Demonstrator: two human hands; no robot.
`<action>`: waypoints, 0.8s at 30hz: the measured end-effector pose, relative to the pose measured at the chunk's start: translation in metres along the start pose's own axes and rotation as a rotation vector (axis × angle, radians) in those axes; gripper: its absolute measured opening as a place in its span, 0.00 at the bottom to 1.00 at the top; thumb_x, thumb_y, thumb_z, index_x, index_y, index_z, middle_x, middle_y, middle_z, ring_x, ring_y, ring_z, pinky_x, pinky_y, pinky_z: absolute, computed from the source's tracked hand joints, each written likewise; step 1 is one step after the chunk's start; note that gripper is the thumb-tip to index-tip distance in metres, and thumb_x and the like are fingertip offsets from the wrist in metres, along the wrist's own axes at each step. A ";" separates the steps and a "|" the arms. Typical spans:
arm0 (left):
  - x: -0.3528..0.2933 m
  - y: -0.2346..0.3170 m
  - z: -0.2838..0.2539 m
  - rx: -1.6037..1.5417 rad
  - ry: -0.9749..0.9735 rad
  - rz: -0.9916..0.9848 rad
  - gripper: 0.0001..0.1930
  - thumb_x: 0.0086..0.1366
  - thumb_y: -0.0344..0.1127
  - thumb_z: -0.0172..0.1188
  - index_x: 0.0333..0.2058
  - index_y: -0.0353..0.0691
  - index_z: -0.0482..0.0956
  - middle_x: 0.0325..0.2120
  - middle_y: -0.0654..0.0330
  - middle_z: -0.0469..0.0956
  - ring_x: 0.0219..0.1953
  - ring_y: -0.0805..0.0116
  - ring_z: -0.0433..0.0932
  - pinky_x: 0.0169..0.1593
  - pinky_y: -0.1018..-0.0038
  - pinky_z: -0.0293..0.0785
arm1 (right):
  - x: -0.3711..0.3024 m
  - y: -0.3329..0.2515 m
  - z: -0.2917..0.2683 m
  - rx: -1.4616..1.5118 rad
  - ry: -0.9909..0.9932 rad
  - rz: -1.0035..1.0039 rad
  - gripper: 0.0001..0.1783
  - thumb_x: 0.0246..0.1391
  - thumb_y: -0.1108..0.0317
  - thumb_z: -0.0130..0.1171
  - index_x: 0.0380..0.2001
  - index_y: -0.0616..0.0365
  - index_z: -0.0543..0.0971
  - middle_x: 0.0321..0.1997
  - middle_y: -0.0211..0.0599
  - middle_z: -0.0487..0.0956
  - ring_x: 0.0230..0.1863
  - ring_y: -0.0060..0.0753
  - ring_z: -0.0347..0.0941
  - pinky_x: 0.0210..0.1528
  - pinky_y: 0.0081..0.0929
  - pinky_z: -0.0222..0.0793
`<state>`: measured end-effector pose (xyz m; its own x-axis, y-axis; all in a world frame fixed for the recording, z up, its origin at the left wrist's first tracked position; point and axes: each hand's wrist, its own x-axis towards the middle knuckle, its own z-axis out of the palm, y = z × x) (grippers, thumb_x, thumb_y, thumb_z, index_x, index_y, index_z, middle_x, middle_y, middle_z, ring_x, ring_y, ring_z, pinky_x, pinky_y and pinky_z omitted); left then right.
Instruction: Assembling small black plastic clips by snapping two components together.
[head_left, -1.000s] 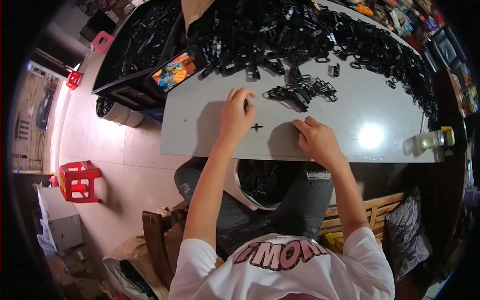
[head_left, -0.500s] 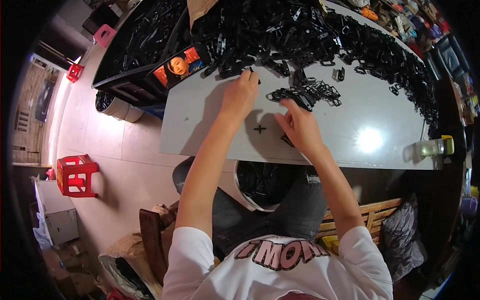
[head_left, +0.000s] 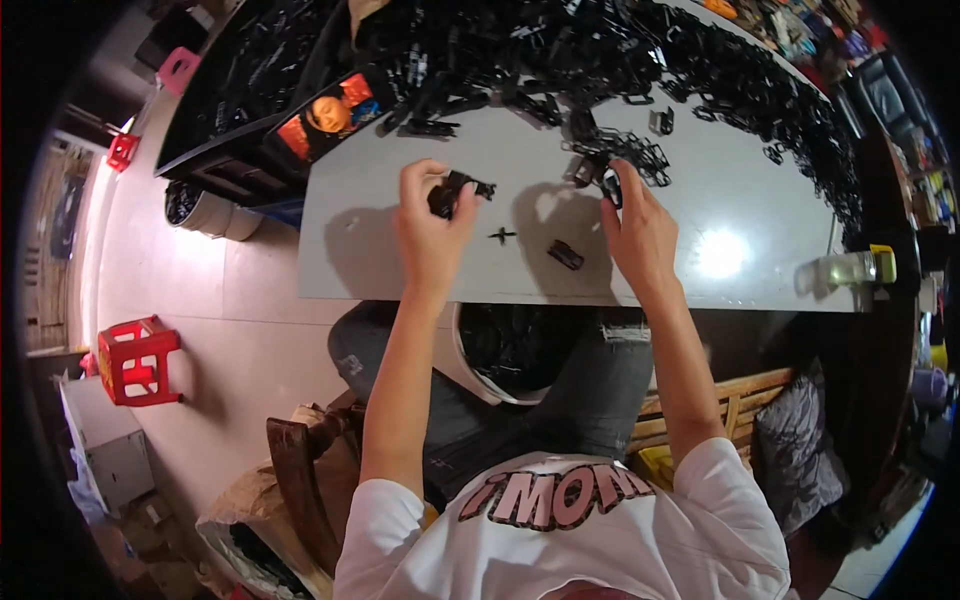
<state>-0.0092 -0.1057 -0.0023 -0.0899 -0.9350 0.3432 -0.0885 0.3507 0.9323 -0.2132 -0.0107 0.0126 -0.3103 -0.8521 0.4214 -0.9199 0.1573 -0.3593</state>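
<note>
Above the table [head_left: 740,190], my left hand [head_left: 428,235] is closed around some black plastic parts [head_left: 462,190], their ends poking out past the thumb. My right hand [head_left: 645,238] pinches a small black piece [head_left: 613,188] between thumb and fingers, beside a loose cluster of thin black frames [head_left: 645,158]. Between the hands, one dark oblong plastic part [head_left: 565,255] lies on the tabletop. To its left is a small black cross-shaped piece [head_left: 502,236]. A big heap of similar black parts [head_left: 500,60] covers the far side. The exact kind of part is too small to tell.
A phone [head_left: 335,115] playing video leans against a black crate [head_left: 235,150] of parts at the left. A jar with a yellow lid [head_left: 882,264] stands at the right edge. Below the near edge, a white bucket [head_left: 462,355] sits between my legs. A red stool [head_left: 140,365] is on the floor.
My left hand has drawn back from the heap, toward me and leftward, with black parts in it. My right hand has risen off the oblong part and now holds a small piece.
</note>
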 end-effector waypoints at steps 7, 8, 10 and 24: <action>-0.040 0.003 0.003 -0.100 -0.278 -0.207 0.13 0.62 0.23 0.53 0.46 0.32 0.75 0.28 0.60 0.77 0.31 0.74 0.80 0.36 0.80 0.75 | -0.045 -0.028 -0.019 0.158 -0.121 0.015 0.15 0.45 0.71 0.63 0.38 0.58 0.74 0.34 0.38 0.76 0.33 0.41 0.74 0.34 0.32 0.70; -0.042 0.005 0.004 -0.135 -0.267 -0.242 0.11 0.62 0.23 0.53 0.44 0.32 0.76 0.29 0.61 0.76 0.31 0.73 0.80 0.36 0.81 0.75 | -0.048 -0.029 -0.015 0.147 -0.085 0.011 0.14 0.44 0.71 0.62 0.37 0.58 0.74 0.33 0.37 0.75 0.34 0.42 0.74 0.34 0.33 0.70; -0.046 0.007 0.002 -0.128 -0.275 -0.252 0.11 0.61 0.23 0.54 0.44 0.32 0.76 0.29 0.61 0.76 0.31 0.73 0.80 0.35 0.80 0.75 | -0.050 -0.032 -0.013 0.135 -0.092 0.007 0.14 0.44 0.72 0.62 0.37 0.58 0.74 0.34 0.38 0.74 0.34 0.42 0.74 0.35 0.34 0.70; -0.051 0.001 -0.003 0.080 -0.327 -0.141 0.11 0.58 0.27 0.59 0.41 0.37 0.78 0.28 0.58 0.80 0.36 0.70 0.81 0.38 0.77 0.73 | -0.041 -0.047 0.003 0.401 -0.246 -0.052 0.16 0.38 0.77 0.62 0.35 0.63 0.75 0.34 0.42 0.74 0.31 0.45 0.73 0.32 0.33 0.71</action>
<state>-0.0018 -0.0574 -0.0183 -0.3829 -0.9124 0.1450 -0.1991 0.2348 0.9514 -0.1561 0.0150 0.0097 -0.1561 -0.9542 0.2551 -0.7521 -0.0526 -0.6569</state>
